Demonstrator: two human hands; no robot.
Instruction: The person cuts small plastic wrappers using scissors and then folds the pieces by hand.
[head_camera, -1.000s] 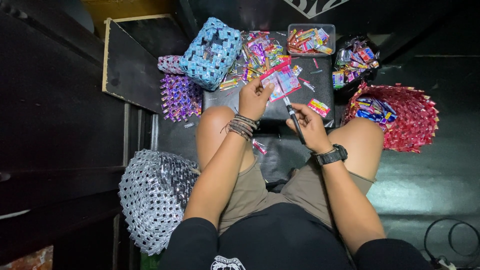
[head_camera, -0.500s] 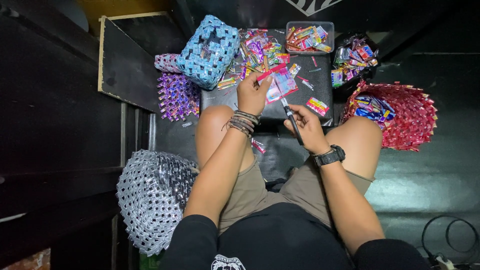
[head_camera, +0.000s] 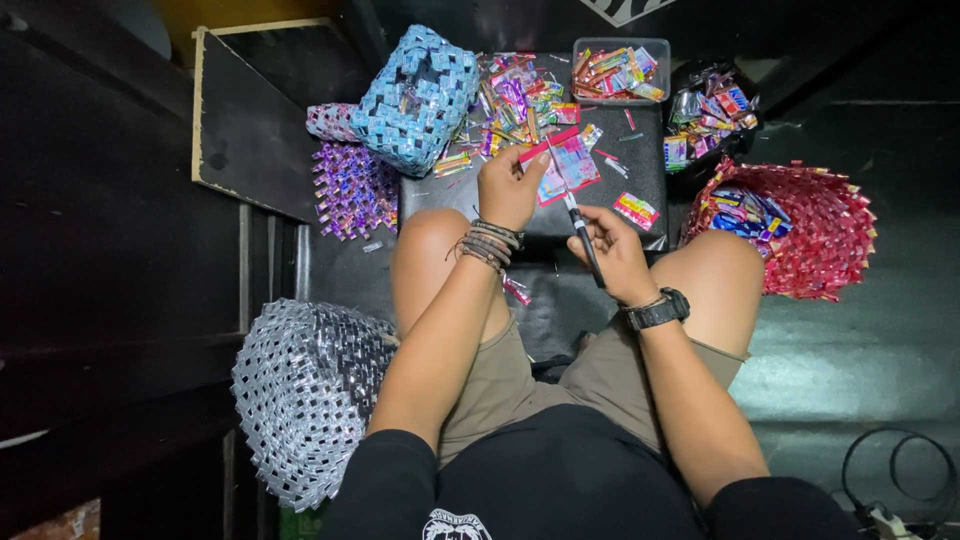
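While you sit with knees apart at the near edge of the black work board (head_camera: 640, 190), your left hand (head_camera: 510, 185) pinches a flat pink and blue foil wrapper (head_camera: 565, 165) near the board's middle. Your right hand (head_camera: 615, 250) is closed around a slim black-handled craft knife (head_camera: 578, 228), blade tip on the wrapper. Loose colourful wrappers (head_camera: 515, 100) crowd the far edge, beside a clear plastic tray of wrappers (head_camera: 618, 72). Off the far left corner: blue woven wrapper bag (head_camera: 415, 95). Off the right edge: red woven basket (head_camera: 815, 235). By your left knee: silver woven basket (head_camera: 305, 390).
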